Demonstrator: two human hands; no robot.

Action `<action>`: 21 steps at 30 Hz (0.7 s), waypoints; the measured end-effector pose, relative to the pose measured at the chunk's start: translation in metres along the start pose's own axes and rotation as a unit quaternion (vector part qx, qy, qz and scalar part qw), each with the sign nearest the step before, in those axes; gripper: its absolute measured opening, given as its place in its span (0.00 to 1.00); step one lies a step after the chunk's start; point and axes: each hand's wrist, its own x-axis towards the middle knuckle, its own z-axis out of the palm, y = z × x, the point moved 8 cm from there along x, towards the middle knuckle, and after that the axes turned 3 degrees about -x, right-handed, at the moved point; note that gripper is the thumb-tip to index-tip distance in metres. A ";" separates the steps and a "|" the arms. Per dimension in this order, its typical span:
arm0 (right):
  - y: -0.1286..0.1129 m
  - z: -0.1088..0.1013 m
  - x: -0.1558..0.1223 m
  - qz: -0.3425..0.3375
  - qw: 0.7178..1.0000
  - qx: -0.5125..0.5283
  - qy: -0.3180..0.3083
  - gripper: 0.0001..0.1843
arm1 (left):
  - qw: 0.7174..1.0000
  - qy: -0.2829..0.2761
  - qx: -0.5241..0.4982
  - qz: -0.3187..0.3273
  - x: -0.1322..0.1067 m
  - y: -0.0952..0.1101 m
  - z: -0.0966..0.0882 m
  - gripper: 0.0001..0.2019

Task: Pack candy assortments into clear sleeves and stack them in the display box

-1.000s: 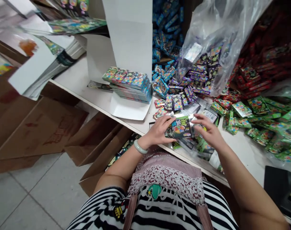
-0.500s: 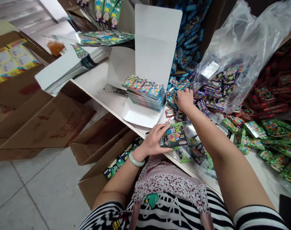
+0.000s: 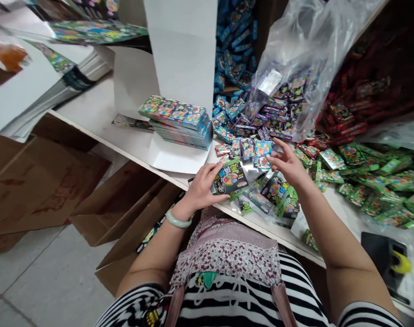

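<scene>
My left hand point(image 3: 203, 188), a bracelet at its wrist, is closed at the edge of a black-and-green printed pouch point(image 3: 231, 178), thumb on the near side and fingers on the far side. My right hand point(image 3: 286, 162) pinches the right edge of a small blue candy packet point(image 3: 262, 154). A purple packet point(image 3: 247, 149) and a red packet point(image 3: 222, 150) lie just left of it. More black-and-green pouches point(image 3: 276, 188), some in clear plastic, are spread on the table below my right hand.
A white box point(image 3: 174, 156) holding stacked colourful packs stands left of my hands. Blue packets point(image 3: 236, 59), purple packets point(image 3: 273, 113) under a clear bag point(image 3: 295, 41), red packets point(image 3: 346, 113) and green packets point(image 3: 387, 181) are heaped behind and right. Cardboard boxes point(image 3: 53, 181) stand below the table edge.
My right hand has come back from the blue pile towards me and now holds a blue packet beside the purple and red ones. My left hand stays on the pouch. The view has shifted right.
</scene>
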 end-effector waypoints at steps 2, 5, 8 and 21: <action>-0.001 -0.016 -0.027 -0.025 0.999 -0.007 0.031 0.38 | 1.000 -0.016 0.008 0.011 0.006 0.004 0.013 0.51; -0.004 -0.029 -0.061 -0.057 0.996 -0.032 0.064 0.34 | 0.999 -0.030 0.006 0.040 0.017 0.015 0.030 0.51; -0.002 -0.028 -0.082 -0.065 0.994 -0.076 0.053 0.31 | 0.997 -0.039 0.012 0.066 0.026 0.026 0.041 0.51; -0.013 -0.034 -0.100 -0.097 0.987 -0.112 0.057 0.28 | 0.993 -0.060 -0.021 0.099 0.031 0.038 0.045 0.51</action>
